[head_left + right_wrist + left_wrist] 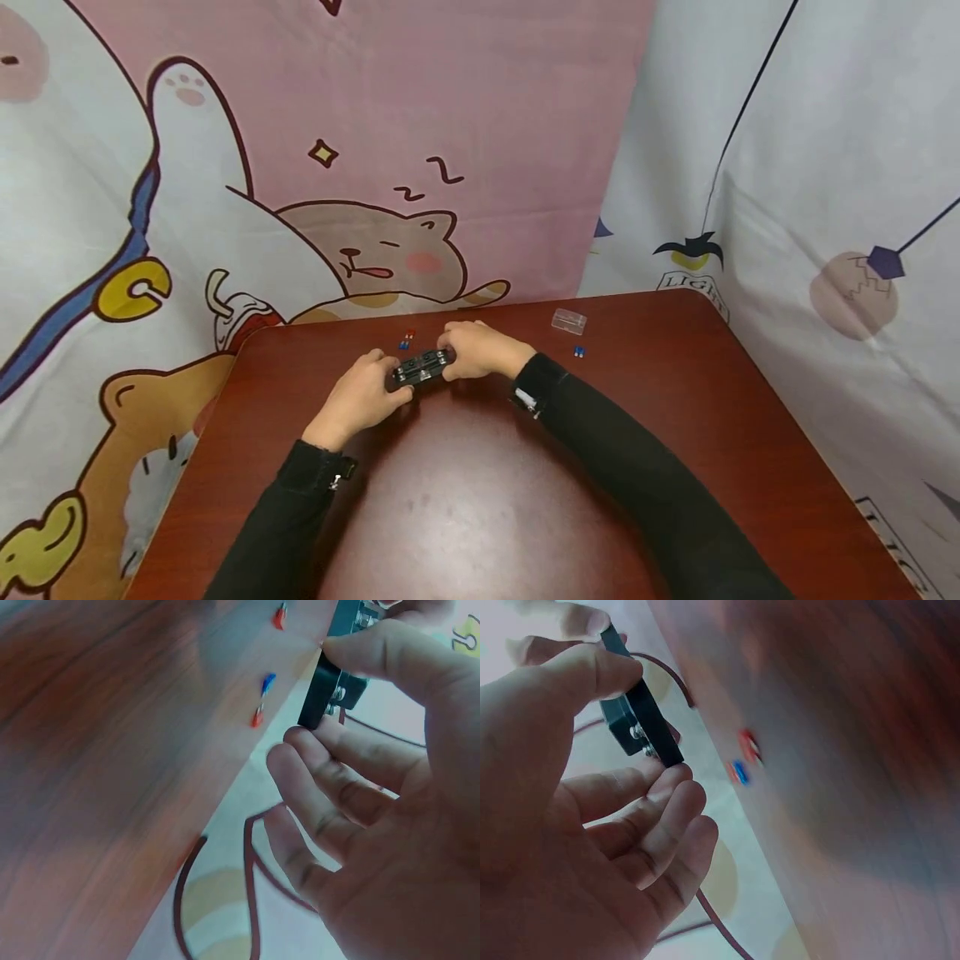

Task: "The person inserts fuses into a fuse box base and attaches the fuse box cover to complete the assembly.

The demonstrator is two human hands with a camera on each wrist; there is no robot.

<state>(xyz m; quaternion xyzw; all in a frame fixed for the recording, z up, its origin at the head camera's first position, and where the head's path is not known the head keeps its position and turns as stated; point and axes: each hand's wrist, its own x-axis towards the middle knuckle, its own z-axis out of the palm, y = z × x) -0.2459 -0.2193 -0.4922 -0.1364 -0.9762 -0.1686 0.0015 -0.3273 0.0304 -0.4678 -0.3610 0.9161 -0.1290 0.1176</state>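
A black block with metal screw terminals point(422, 367) is held between both hands over the far part of the table. My left hand point(360, 393) pinches its left end between thumb and fingers. At the right end, my right hand point(483, 348) grips it the same way. In the left wrist view, bright screws show on the side of the black block point(654, 724), and the thumb lies across it. The right wrist view shows the other end of the block point(321, 694) between thumb and fingertips, with the remaining fingers loosely bent.
Just behind the block lie small red pieces point(410, 334) and blue pieces point(403, 345) with metal parts. A clear plastic cover point(569, 322) stands near the back edge, with more small blue pieces point(579, 352) in front of it. Printed cloth hangs behind the brown table point(712, 433).
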